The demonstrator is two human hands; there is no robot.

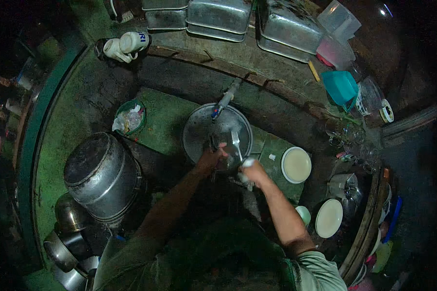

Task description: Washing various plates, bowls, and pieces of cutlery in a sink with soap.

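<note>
A round metal basin (191,145) lies in front of me, under a tap (224,102) with a blue handle. My right hand (255,172) grips a metal fork (236,142), its tines pointing away from me over the basin. Something whitish (248,162), perhaps a sponge or foam, shows at those fingers. Over the basin's near side is my left hand (212,158), fingers bent beside a dark, blurred item. Whether it holds that item cannot be made out. Both hands are close together, the right one at the basin's near right rim.
Left of the basin sit a green basket (145,118) of refuse and a large metal pot (105,182). Pale plates (296,165) are to the right. Metal trays (218,18), white mugs (133,42) and a teal pitcher (338,87) stand on the ledge behind.
</note>
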